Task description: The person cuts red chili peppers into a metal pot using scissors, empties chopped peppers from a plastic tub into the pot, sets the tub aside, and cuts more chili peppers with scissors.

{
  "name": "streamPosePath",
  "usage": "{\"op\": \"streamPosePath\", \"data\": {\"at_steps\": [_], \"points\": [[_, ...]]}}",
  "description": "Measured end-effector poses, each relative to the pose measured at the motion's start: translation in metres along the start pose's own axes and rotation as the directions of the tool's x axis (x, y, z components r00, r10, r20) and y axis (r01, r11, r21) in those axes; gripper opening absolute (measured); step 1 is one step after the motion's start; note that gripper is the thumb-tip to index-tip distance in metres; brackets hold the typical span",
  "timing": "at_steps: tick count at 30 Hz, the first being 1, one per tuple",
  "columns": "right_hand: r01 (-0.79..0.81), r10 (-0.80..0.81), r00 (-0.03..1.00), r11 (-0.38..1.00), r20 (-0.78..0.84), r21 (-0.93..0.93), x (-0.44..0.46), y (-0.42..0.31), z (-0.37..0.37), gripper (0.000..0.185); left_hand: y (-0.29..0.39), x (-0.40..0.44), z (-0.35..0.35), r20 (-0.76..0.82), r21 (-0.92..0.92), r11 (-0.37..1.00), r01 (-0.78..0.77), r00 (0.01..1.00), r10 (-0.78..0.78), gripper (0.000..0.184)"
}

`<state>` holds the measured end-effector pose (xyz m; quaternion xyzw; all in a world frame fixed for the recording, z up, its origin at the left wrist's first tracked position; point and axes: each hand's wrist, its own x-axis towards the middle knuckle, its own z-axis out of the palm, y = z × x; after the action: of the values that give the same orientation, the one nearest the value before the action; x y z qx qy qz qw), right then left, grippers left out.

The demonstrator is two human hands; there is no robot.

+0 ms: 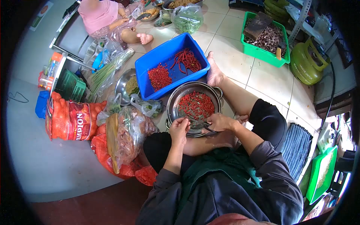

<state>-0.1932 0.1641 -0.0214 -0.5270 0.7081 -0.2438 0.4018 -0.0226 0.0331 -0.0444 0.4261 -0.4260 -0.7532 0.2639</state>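
Note:
A round steel pot [173, 98] stands between my legs, with small cut red chili pieces [197, 105] in it. Over its near edge my right hand [218, 123] is closed round the dark handles of scissors [210, 131], whose blades point left. My left hand [179, 129] is pinched at the pot's near left rim, close to the blade tips; what its fingers hold is too small to make out. Just beyond the pot sits a blue basin [150, 62], with a heap of chopped red chili [160, 77] at its left and long whole red chilies [186, 61] at its right.
Left are a metal bowl [120, 87], plastic bags [131, 131], a red net sack [77, 118] and long green stalks [108, 73]. Another person [99, 17] sits at the upper left. At the upper right are a green tray [262, 55] and a green gas cylinder [307, 63].

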Motion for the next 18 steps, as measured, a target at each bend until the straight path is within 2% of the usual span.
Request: {"op": "streamPosePath", "data": {"at_steps": [7,10,13,16,18], "points": [[-0.024,0.024,1.000,0.997,0.007,0.067,-0.0010,-0.0002,-0.0051,0.062,0.0017,-0.0013,0.0003,-0.010,-0.010,1.000,0.003,1.000,-0.003,0.011],[-0.035,0.035,0.999,0.999,-0.018,0.028,-0.0021,-0.0017,-0.0069,0.064,0.0058,-0.0015,0.0003,-0.031,0.002,1.000,0.021,0.999,-0.021,0.012],[-0.072,0.069,0.997,0.994,0.041,0.078,-0.0020,-0.0017,-0.0059,0.067,0.0070,0.0001,-0.0005,-0.025,0.003,1.000,0.024,0.999,-0.024,0.012],[-0.067,0.066,0.997,0.997,0.048,0.033,-0.0015,-0.0034,-0.0032,0.069,0.0053,0.0008,-0.0021,-0.005,0.031,0.999,0.028,1.000,-0.027,0.012],[-0.031,0.031,0.999,0.999,0.017,0.034,-0.0004,0.0005,0.0002,0.061,0.0040,0.0006,-0.0022,0.011,0.050,0.998,0.026,1.000,-0.027,0.012]]}}
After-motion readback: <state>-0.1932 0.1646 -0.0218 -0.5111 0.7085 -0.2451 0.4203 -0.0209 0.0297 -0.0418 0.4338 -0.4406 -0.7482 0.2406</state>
